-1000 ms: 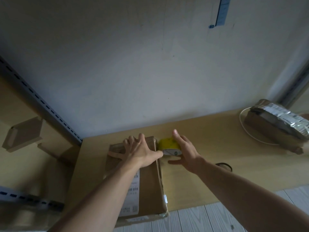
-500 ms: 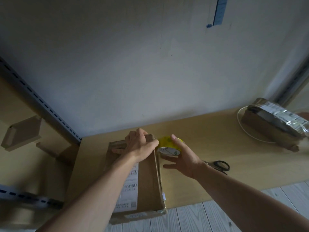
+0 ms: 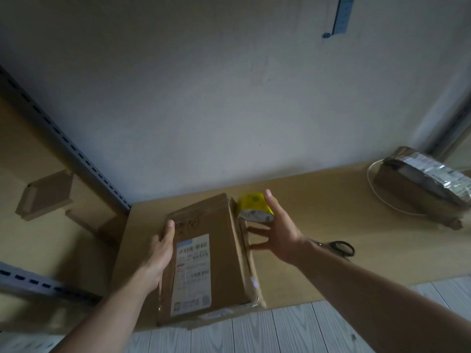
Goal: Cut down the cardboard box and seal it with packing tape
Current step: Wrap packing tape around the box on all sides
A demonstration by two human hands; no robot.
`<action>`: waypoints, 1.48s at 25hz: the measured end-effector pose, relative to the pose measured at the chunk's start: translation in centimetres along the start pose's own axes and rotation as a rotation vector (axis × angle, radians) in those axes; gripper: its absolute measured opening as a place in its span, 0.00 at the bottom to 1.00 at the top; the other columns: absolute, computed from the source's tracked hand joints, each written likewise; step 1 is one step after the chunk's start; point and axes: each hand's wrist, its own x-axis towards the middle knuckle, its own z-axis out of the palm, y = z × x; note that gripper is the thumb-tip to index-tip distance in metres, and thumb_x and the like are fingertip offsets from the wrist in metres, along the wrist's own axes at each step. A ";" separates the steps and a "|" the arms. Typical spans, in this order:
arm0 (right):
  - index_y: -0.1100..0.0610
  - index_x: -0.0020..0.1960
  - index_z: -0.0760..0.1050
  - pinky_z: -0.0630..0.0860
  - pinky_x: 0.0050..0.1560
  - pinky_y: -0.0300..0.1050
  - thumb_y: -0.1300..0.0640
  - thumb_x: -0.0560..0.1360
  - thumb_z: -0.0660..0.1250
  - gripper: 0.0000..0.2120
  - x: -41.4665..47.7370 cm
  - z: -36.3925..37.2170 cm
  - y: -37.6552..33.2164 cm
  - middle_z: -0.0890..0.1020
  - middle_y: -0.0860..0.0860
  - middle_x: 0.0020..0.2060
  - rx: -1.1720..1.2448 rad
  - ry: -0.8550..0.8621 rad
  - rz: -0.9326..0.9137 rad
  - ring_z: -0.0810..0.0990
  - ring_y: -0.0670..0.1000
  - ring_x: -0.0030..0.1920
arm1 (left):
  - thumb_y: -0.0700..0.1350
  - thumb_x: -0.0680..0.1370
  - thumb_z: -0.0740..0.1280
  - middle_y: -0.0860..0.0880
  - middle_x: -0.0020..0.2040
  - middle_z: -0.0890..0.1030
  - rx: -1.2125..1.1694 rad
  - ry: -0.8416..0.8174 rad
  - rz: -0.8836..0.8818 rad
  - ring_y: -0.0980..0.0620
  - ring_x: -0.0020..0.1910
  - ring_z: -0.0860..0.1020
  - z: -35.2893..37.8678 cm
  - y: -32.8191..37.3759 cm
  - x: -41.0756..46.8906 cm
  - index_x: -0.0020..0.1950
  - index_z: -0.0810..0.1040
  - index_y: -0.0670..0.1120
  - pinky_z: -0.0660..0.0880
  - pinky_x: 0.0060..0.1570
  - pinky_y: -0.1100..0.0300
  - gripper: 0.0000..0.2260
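Labelled cardboard box (image 3: 224, 238) lies flat, yellow tape roll (image 3: 252, 207) alongside.

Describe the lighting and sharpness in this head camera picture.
Head view: dim, underexposed; the wall darkens toward the top left; the label on the cardboard box is too soft to read; the foil package glints; the tape roll reads plainly yellow.

A pale wooden surface (image 3: 318, 200) carries a cardboard box (image 3: 219, 250) lying flat, label up, at its 8 o'clock. A tape roll (image 3: 254, 207) is at the box's 1 o'clock corner. Scissors (image 3: 341, 248) lie at the box's 3 o'clock, and a foil-topped parcel (image 3: 418, 189) sits at 2 o'clock with a white cord (image 3: 372, 184) curving round it.
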 end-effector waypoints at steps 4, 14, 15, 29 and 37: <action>0.49 0.57 0.76 0.79 0.45 0.49 0.28 0.62 0.72 0.33 -1.9 3.0 -6.3 0.82 0.50 0.51 -0.461 0.135 -0.326 0.81 0.50 0.51 | 0.71 0.77 0.55 0.42 0.45 0.84 -0.254 -0.205 0.042 0.47 0.39 0.85 0.4 -0.8 0.3 0.49 0.83 0.46 0.81 0.43 0.51 0.31; 0.58 0.38 0.75 0.68 0.37 0.46 0.35 0.70 0.62 0.25 -0.7 6.5 -9.7 0.77 0.52 0.33 -0.889 0.080 -0.639 0.75 0.51 0.36 | 0.57 0.74 0.65 0.51 0.68 0.73 0.034 -0.221 0.715 0.55 0.67 0.71 -0.3 7.5 -0.1 0.73 0.69 0.47 0.68 0.66 0.60 0.29; 0.59 0.37 0.75 0.67 0.36 0.46 0.33 0.68 0.62 0.27 -0.5 7.0 -9.6 0.77 0.54 0.32 -0.933 0.073 -0.673 0.73 0.51 0.35 | 0.59 0.72 0.66 0.50 0.66 0.74 0.007 -0.354 0.682 0.55 0.65 0.72 -0.7 8.4 -0.4 0.71 0.70 0.45 0.70 0.63 0.64 0.31; 0.56 0.28 0.57 0.60 0.31 0.49 0.49 0.76 0.60 0.22 0.8 12.9 -12.7 0.61 0.51 0.24 -1.337 -0.120 -0.866 0.59 0.50 0.27 | 0.55 0.78 0.70 0.55 0.58 0.76 0.360 -0.258 0.657 0.57 0.55 0.77 -4.5 5.6 1.8 0.66 0.65 0.50 0.74 0.47 0.62 0.22; 0.52 0.28 0.71 0.72 0.34 0.44 0.42 0.76 0.64 0.21 -0.6 9.6 -13.3 0.76 0.48 0.26 -1.863 -0.003 -0.846 0.77 0.53 0.31 | 0.57 0.79 0.68 0.55 0.59 0.75 0.391 -0.303 0.656 0.57 0.57 0.75 -5.6 4.7 1.9 0.69 0.62 0.50 0.70 0.48 0.66 0.25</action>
